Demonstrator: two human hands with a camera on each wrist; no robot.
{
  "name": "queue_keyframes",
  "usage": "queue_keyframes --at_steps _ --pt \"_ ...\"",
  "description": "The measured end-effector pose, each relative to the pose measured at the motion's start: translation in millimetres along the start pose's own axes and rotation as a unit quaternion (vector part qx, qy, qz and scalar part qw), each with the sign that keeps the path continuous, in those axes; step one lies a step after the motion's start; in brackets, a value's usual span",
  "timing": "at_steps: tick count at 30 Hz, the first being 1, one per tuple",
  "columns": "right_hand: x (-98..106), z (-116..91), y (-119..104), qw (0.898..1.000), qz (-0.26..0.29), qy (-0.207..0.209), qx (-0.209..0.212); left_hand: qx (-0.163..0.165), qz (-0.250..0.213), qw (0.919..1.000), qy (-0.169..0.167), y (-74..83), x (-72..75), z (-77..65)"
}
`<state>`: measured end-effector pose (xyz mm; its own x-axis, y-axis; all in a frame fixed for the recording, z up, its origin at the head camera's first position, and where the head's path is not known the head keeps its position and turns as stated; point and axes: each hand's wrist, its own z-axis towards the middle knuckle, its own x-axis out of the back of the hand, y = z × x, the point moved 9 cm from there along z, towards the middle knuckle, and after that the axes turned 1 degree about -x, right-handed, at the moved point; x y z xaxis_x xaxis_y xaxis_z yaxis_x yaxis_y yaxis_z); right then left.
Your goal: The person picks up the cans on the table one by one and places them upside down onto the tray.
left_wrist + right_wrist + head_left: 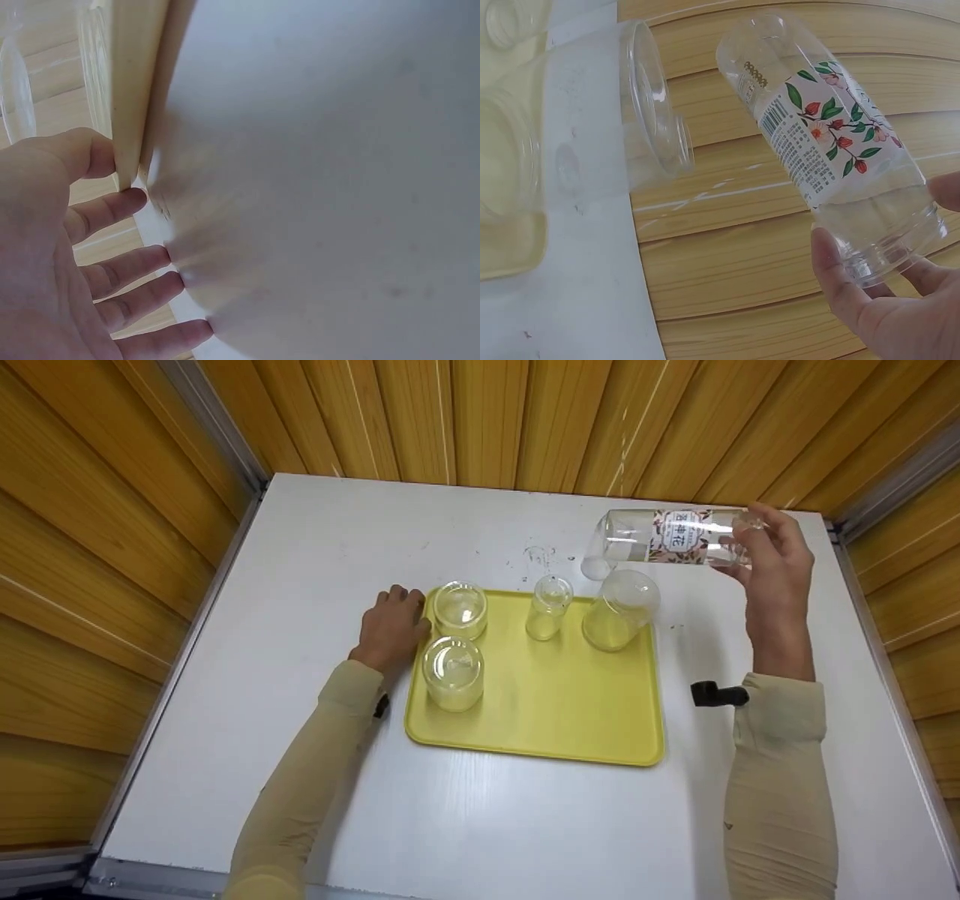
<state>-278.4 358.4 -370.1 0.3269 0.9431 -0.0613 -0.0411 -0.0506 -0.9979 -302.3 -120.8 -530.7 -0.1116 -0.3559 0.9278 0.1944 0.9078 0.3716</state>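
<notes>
My right hand [780,562] grips a clear bottle [630,536] with a flower-printed label, held nearly level above the table's back right. In the right wrist view its threaded mouth is by the fingers, and the bottle [832,135] looks see-through with no contents visible. My left hand [388,628] is at the back left corner of the yellow tray [555,697]. Its fingers are straight and spread, tips on the table, and the thumb touches the tray's rim [133,82]. Two clear jars [454,675] stand at the tray's left side.
On the tray's back right are a small slim jar [547,611] and a wider clear jar [619,615]. Another clear vessel [598,555] is behind the tray, partly overlapped by the bottle. Wood-patterned walls [480,420] enclose the white table [337,532].
</notes>
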Motion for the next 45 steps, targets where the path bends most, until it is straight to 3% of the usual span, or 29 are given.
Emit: queue_keyframes --at_steps 24,39,45 --pt "-27 -24 18 0.988 0.143 -0.061 -0.005 0.014 -0.014 0.9997 0.012 -1.3 -0.3 1.4" --pt "-34 -36 24 0.98 0.175 -0.09 -0.002 0.021 -0.03 0.9993 -0.001 -4.1 5.1 3.7" --pt "-37 -42 24 0.981 0.168 -0.098 0.008 0.033 -0.05 0.9981 0.014 -9.9 16.9 6.6"
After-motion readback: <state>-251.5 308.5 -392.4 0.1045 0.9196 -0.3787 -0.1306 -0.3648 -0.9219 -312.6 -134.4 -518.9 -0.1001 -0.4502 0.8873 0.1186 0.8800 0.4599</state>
